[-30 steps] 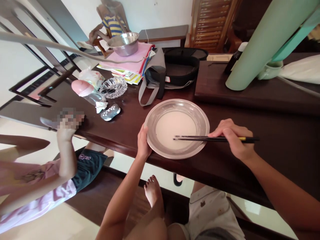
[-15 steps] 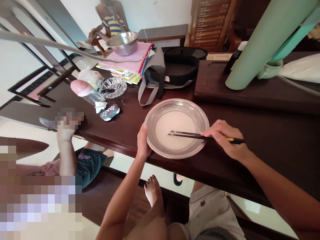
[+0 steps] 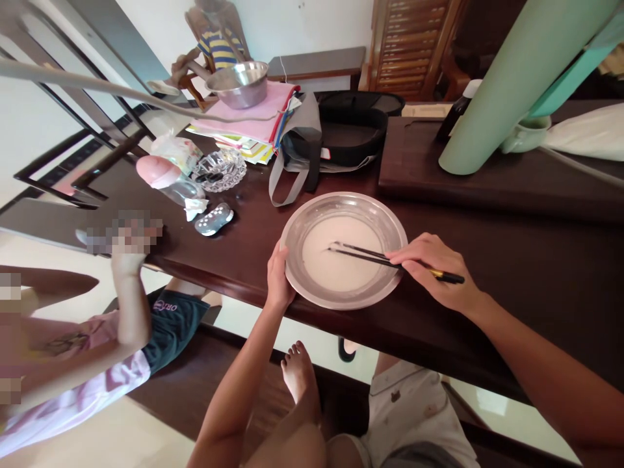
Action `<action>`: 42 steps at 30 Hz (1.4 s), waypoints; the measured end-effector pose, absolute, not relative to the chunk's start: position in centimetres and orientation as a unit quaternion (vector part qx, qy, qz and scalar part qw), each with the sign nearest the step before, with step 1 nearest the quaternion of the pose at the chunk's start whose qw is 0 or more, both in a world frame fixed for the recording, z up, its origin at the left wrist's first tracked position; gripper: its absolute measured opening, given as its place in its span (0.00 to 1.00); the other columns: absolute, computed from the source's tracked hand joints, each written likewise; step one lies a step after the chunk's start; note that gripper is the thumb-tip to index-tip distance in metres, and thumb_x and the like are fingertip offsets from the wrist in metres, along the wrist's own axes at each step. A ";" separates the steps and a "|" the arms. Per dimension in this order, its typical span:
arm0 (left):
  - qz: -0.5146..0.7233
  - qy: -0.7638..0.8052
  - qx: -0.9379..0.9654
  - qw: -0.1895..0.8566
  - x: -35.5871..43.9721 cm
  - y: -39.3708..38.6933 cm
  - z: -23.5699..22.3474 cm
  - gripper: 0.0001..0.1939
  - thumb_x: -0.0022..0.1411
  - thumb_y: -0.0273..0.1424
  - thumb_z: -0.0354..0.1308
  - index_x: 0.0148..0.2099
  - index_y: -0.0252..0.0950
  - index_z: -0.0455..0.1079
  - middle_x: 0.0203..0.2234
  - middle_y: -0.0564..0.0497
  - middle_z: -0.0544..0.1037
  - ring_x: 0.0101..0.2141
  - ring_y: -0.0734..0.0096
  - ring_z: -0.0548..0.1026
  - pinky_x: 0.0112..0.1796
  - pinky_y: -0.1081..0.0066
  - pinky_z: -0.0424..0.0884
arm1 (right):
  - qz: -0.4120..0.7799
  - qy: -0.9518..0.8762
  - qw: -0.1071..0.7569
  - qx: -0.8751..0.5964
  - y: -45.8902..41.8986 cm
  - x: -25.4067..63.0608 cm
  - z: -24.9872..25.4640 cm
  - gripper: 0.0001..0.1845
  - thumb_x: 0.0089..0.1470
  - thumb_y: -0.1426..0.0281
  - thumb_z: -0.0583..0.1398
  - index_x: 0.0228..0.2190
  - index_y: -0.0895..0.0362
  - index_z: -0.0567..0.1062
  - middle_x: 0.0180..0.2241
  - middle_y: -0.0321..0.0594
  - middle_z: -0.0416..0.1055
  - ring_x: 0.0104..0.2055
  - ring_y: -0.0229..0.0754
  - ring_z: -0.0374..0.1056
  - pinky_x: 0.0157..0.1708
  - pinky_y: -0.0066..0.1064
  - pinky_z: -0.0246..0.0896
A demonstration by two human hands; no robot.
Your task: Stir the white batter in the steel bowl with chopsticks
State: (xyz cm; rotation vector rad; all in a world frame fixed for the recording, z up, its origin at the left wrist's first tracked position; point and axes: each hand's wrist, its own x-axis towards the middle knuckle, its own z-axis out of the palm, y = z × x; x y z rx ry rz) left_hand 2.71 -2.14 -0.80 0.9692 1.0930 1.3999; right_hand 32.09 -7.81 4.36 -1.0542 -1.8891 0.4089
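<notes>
A wide metal basin (image 3: 344,298) stands near the front edge of the dark wooden table, with a milky white liquid (image 3: 336,266) in it. My left hand (image 3: 279,278) grips the basin's left rim, its fingers partly hidden behind the wall. In my right hand (image 3: 436,270) is a pair of black chopsticks (image 3: 363,255), closed in my fingers over the basin's right rim. Their tips dip into the white liquid, slightly apart from each other.
Behind the basin lies a black and grey bag (image 3: 341,140). A glass ashtray (image 3: 219,170), a bottle with a pink top (image 3: 158,172) and a dotted grey object (image 3: 214,219) are to the left. A green cylinder (image 3: 517,84) rises at right. Another person's forearm (image 3: 132,305) rests at the left edge.
The chopsticks' tips have shifted slightly up and their angle has turned, sloping more down to the right. My left hand and the basin hold almost still.
</notes>
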 end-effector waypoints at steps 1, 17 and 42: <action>0.587 0.456 0.406 0.531 2.7 -2.1 -0.8 0.22 0.63 0.42 0.59 0.55 0.38 0.75 0.51 0.46 0.80 0.53 0.53 0.75 0.54 0.61 0.71 | 0.150 -0.756 0.462 -0.439 -7.8 32.2 4.4 0.10 0.62 0.71 0.58 0.37 0.49 0.80 0.36 0.36 0.82 0.34 0.44 0.72 0.38 0.42 0.63; 0.592 0.438 0.409 0.540 2.8 -2.2 -0.7 0.22 0.63 0.43 0.59 0.55 0.38 0.75 0.51 0.46 0.80 0.53 0.54 0.75 0.54 0.61 0.71 | 0.128 -0.691 0.555 -0.445 -7.5 33.0 4.3 0.15 0.64 0.70 0.55 0.33 0.47 0.81 0.28 0.36 0.79 0.28 0.46 0.68 0.31 0.44 0.59; 0.586 0.446 0.412 0.536 2.8 -2.1 -0.7 0.23 0.63 0.43 0.58 0.56 0.38 0.75 0.51 0.46 0.80 0.54 0.53 0.74 0.54 0.60 0.70 | 0.131 -0.703 0.539 -0.446 -7.6 33.2 4.3 0.15 0.64 0.72 0.55 0.34 0.48 0.81 0.29 0.36 0.79 0.29 0.44 0.68 0.32 0.42 0.60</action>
